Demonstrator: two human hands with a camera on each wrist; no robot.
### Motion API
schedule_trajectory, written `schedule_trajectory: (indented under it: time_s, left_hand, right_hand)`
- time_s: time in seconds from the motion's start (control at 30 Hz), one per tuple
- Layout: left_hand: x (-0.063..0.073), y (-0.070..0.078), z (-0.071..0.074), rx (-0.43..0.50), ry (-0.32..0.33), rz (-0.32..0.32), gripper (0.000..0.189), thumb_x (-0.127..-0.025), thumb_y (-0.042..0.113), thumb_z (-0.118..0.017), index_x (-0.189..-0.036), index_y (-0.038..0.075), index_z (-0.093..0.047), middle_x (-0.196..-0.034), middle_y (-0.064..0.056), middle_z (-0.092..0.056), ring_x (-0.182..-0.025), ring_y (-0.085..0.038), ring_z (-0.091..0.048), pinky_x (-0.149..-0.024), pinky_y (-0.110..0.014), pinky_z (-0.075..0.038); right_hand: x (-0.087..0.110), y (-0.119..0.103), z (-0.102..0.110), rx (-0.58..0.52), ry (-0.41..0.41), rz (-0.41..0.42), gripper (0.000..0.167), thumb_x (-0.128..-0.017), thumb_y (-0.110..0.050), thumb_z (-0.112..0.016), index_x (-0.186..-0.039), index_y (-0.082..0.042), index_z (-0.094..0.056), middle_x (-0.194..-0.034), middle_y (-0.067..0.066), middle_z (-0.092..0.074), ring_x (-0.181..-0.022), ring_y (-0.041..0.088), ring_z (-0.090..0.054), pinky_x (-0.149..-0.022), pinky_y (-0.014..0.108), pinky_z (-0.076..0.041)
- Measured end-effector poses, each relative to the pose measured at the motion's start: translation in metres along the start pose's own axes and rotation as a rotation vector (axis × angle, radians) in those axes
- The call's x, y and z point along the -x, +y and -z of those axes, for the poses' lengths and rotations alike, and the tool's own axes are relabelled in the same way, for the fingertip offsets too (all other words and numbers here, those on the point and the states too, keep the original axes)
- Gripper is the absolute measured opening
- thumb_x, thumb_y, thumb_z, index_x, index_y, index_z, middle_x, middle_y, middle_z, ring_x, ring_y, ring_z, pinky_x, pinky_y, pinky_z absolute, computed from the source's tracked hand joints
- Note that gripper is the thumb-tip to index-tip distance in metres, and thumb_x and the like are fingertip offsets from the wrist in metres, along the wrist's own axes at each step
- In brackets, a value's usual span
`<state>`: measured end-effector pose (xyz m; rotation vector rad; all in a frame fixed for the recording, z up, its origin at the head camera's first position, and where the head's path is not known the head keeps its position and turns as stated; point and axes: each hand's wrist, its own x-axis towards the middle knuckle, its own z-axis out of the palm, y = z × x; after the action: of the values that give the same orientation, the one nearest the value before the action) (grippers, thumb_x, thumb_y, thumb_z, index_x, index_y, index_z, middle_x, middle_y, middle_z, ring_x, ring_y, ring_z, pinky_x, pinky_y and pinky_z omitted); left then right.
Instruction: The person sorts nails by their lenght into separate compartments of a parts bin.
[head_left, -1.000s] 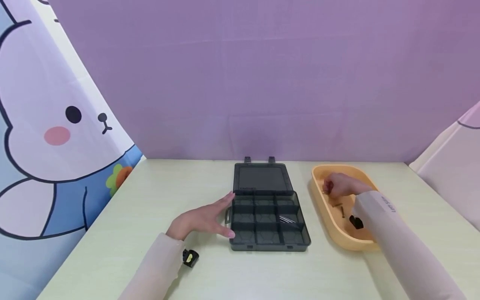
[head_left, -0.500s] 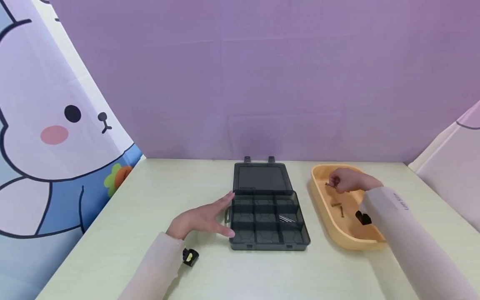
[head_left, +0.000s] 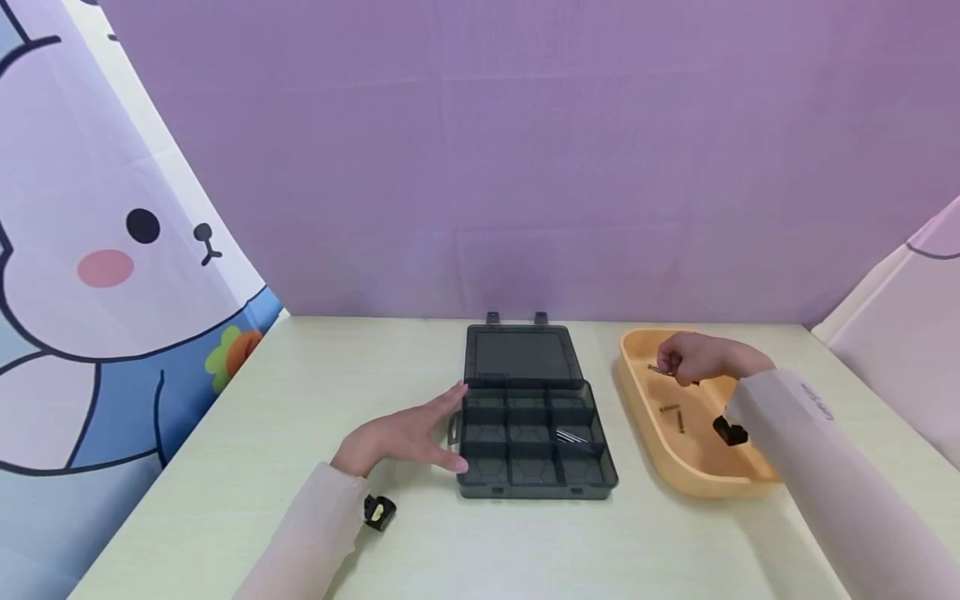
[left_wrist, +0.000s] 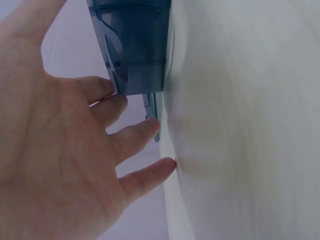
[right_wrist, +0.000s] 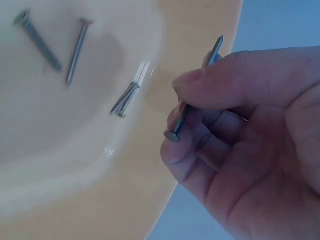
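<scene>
In the right wrist view my right hand (right_wrist: 250, 130) pinches a nail (right_wrist: 183, 116) between thumb and fingers, its flat head pointing down and its tip up. The head view has that hand over the far part of an orange tray (head_left: 651, 433). A screw (right_wrist: 40, 42), another nail (right_wrist: 77, 52) and a small crossed pair of nails (right_wrist: 125, 100) lie in the tray. My left hand (head_left: 401, 439) spreads its fingers along the left side of a dark see-through compartment box (head_left: 534, 492), thumb and forefinger at its edge. Several silvery pins (head_left: 572, 436) lie in its middle right compartment.
The box's lid (head_left: 522, 354) is folded back flat towards the wall. A purple cloth (head_left: 480, 167) hangs behind the pale table (head_left: 360, 354), and a cartoon-print cloth (head_left: 60, 208) hangs at the left. Black wrist cameras sit on both sleeves.
My right hand has risen and shifted slightly right within the tray, and a nail now shows in its fingers. The left hand and the box stay where they were.
</scene>
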<state>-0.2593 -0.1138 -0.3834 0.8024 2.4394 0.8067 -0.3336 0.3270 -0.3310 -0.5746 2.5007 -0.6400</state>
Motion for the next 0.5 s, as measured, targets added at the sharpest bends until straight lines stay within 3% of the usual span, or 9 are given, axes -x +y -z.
schedule_trajectory:
  time_s: [0.5]
  left_hand:
    - [-0.001,0.0,-0.001,-0.018,0.003,0.01,0.115,-0.077,0.053,-0.073,-0.154,0.011,0.002,-0.162,-0.006,0.005,-0.148,-0.026,-0.004,-0.118,-0.046,-0.017]
  right_hand:
    - [0.007,-0.043,-0.009,0.088,0.027,0.103,0.023,-0.067,0.019,-0.057,-0.075,-0.002,-0.05,-0.065,-0.002,-0.038,-0.058,0.011,-0.032,-0.056,0.025,-0.033]
